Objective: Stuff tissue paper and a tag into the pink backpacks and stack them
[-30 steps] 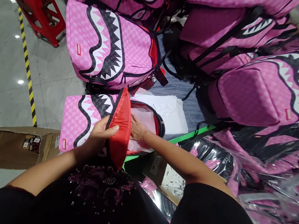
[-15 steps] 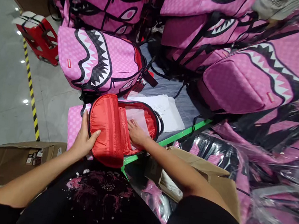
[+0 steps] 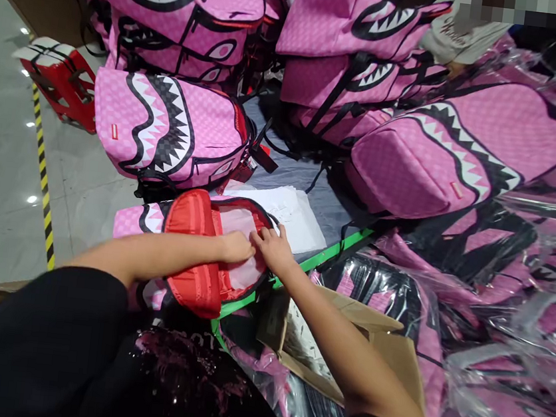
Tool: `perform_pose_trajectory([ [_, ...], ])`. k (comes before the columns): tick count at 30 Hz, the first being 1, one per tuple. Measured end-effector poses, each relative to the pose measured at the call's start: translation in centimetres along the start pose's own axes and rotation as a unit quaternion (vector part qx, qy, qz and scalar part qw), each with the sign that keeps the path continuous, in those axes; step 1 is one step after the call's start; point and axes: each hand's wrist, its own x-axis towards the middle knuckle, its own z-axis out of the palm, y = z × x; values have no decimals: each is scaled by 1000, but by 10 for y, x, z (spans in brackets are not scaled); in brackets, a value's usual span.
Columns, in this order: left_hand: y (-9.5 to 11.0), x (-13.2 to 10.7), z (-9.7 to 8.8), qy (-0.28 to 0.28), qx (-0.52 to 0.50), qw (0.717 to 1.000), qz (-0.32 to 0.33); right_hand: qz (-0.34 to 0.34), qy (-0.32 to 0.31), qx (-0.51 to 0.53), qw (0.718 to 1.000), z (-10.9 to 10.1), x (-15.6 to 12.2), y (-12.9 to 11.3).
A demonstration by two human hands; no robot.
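A pink checkered backpack point(image 3: 128, 221) lies open in front of me, its red-lined flap point(image 3: 192, 252) folded back to the left. Inside its red main compartment shows a pale, thin sheet point(image 3: 236, 220). My left hand point(image 3: 238, 247) reaches across the flap into the compartment, its fingers closed; whatever they pinch is hidden. Beside it, almost touching, my right hand point(image 3: 273, 251) is at the compartment's right side with bent fingers drawn together. I cannot make out what lies between them.
White papers point(image 3: 292, 213) lie behind the open bag on the grey table, which has a green edge point(image 3: 338, 249). Pink shark-mouth backpacks point(image 3: 166, 129) are stacked behind. Plastic-wrapped bags point(image 3: 516, 276) fill the right. An open cardboard box point(image 3: 392, 355) stands below my right forearm.
My left hand has left the flap's outer edge and moved right into the compartment, closing. My right hand has shifted from the compartment's middle toward its right side. The view has shifted slightly.
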Motion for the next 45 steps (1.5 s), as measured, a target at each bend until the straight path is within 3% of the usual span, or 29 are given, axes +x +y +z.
perform_pose_trajectory([
  [5, 6, 41, 29, -85, 36, 994, 64, -30, 26, 29, 999, 6, 7, 16],
  [9, 0, 50, 50, -109, 42, 991, 63, 2, 104, 48, 993, 20, -14, 36],
  [14, -2, 54, 67, -159, 32, 986, 34, 30, 123, 59, 990, 32, -24, 35],
  [18, -5, 51, 68, -171, 32, 985, -2, 63, 123, 76, 987, 32, -16, 37],
  [22, -1, 54, 62, -166, 18, 986, 11, 120, 130, 124, 976, 20, -15, 39],
  [24, 2, 55, 55, -151, 10, 988, 11, 139, 164, 179, 960, 13, -22, 26],
  [27, 1, 56, 34, -109, 4, 994, -25, 165, 187, 323, 913, 12, -36, -16],
  [30, -7, 62, 15, -59, 12, 993, -101, 210, 98, 405, 885, 26, -38, -68],
  [33, -17, 75, 13, -53, 22, 987, -149, 289, -3, 384, 877, 39, -22, -101],
  [38, -25, 96, 32, -109, 26, 967, -230, 378, -166, 340, 845, 42, 2, -106],
  [45, -33, 104, 34, -124, 43, 963, -236, 390, -196, 284, 854, 44, 6, -104],
])
